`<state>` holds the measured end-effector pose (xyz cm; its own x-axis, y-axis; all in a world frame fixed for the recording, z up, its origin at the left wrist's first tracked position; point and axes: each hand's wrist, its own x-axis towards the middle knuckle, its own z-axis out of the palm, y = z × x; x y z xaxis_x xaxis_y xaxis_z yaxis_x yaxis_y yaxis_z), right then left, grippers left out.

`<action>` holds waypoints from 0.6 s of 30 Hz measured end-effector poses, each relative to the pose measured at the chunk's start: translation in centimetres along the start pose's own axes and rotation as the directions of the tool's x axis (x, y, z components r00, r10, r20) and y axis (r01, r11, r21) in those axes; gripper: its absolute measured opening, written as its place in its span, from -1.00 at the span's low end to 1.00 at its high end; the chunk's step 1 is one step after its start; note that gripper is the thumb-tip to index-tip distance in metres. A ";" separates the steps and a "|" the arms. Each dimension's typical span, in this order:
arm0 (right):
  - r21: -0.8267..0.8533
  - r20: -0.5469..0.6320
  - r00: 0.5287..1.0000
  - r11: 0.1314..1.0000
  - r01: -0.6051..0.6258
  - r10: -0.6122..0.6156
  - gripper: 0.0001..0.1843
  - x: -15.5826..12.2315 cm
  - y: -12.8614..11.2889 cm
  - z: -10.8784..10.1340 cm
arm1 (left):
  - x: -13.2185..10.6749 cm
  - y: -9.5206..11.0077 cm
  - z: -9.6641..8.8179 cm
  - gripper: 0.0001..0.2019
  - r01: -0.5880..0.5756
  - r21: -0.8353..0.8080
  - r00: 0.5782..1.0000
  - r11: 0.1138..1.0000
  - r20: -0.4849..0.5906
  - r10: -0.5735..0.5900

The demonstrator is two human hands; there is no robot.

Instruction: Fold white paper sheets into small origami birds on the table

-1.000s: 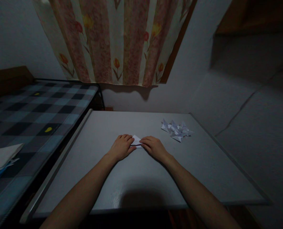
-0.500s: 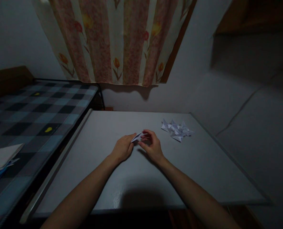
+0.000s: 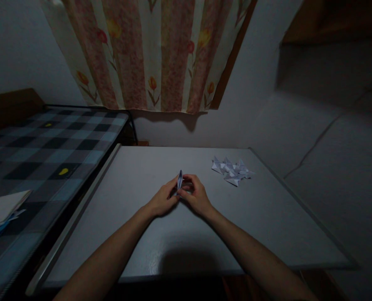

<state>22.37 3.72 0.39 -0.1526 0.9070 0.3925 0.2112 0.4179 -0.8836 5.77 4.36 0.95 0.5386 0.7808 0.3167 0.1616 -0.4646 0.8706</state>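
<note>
A small folded white paper piece (image 3: 180,179) stands upright between my two hands, its pointed end up and a narrow gap along its middle. My left hand (image 3: 164,198) is closed on its left side. From the right, my right hand (image 3: 197,193) grips it with thumb and fingertips, the fingers curled. The lower part of the paper is partly hidden by my fingers. Beyond my right hand, several folded white paper pieces (image 3: 232,170) with pointed tips lie in a cluster on the white table (image 3: 135,167).
To the left is a bed with a checked cover (image 3: 88,133), and a stack of paper (image 3: 4,207) lies on it with something blue underneath. A flowered curtain (image 3: 154,54) hangs behind the table. A wooden shelf (image 3: 336,25) juts out at upper right.
The folded paper has turned from slanting sideways to upright. My right hand has moved slightly left and closed onto it. The cluster of paper pieces has not moved.
</note>
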 end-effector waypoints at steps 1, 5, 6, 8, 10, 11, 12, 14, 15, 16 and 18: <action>-0.003 -0.002 1.000 1.000 -0.006 0.006 -0.51 0.0 0.1 0.0 | 0.0 0.0 0.0 -0.44 0.007 -0.016 1.000 1.000 -0.003 -0.007; 0.003 0.008 1.000 1.000 -0.014 0.014 -0.51 0.0 0.1 0.0 | 0.0 -0.1 0.0 -0.44 0.024 -0.052 0.999 0.998 -0.041 -0.026; 0.011 0.016 1.000 1.000 -0.014 0.014 -0.51 0.0 0.0 0.0 | 0.0 -0.2 0.0 -0.44 0.032 -0.052 0.998 0.998 -0.049 -0.034; 0.020 0.035 0.999 1.000 -0.011 0.010 -0.51 0.1 -0.3 -0.1 | 0.0 -0.2 0.1 -0.40 0.042 -0.045 0.997 0.998 -0.064 -0.045; 0.014 0.051 0.999 1.000 -0.004 0.003 -0.52 0.1 -0.5 -0.2 | 0.1 -0.3 0.2 -0.37 0.040 -0.043 0.995 0.998 -0.085 -0.044; 0.007 0.058 0.998 1.000 0.002 -0.003 -0.52 0.1 -0.5 -0.2 | 0.1 -0.3 0.3 -0.36 0.036 -0.050 0.995 0.998 -0.095 -0.040; -0.003 0.063 0.998 1.000 0.012 -0.012 -0.52 0.1 -0.6 -0.2 | 0.1 -0.4 0.4 -0.35 0.035 -0.060 0.993 0.998 -0.107 -0.041; -0.022 0.067 0.997 0.999 0.039 -0.037 -0.52 0.1 -0.5 -0.3 | 0.2 -0.6 0.4 -0.35 0.052 -0.070 0.989 0.996 -0.133 -0.061; -0.032 0.066 0.997 0.998 0.053 -0.051 -0.53 0.1 -0.5 -0.3 | 0.2 -0.8 0.4 -0.35 0.064 -0.070 0.987 0.996 -0.146 -0.074; -0.046 0.063 0.996 0.997 0.064 -0.061 -0.53 0.1 -0.5 -0.3 | 0.2 -1.0 0.4 -0.34 0.074 -0.069 0.984 0.995 -0.158 -0.084; -0.077 0.051 0.996 0.994 0.071 -0.067 -0.56 0.1 -0.5 -0.4 | 0.1 -1.5 0.3 -0.34 0.075 -0.074 0.978 0.994 -0.190 -0.088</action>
<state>22.61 3.59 0.97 -0.2154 0.8733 0.4370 0.2740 0.4836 -0.8313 5.83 5.04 -0.39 0.3556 0.8837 0.3043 0.1405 -0.3724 0.9174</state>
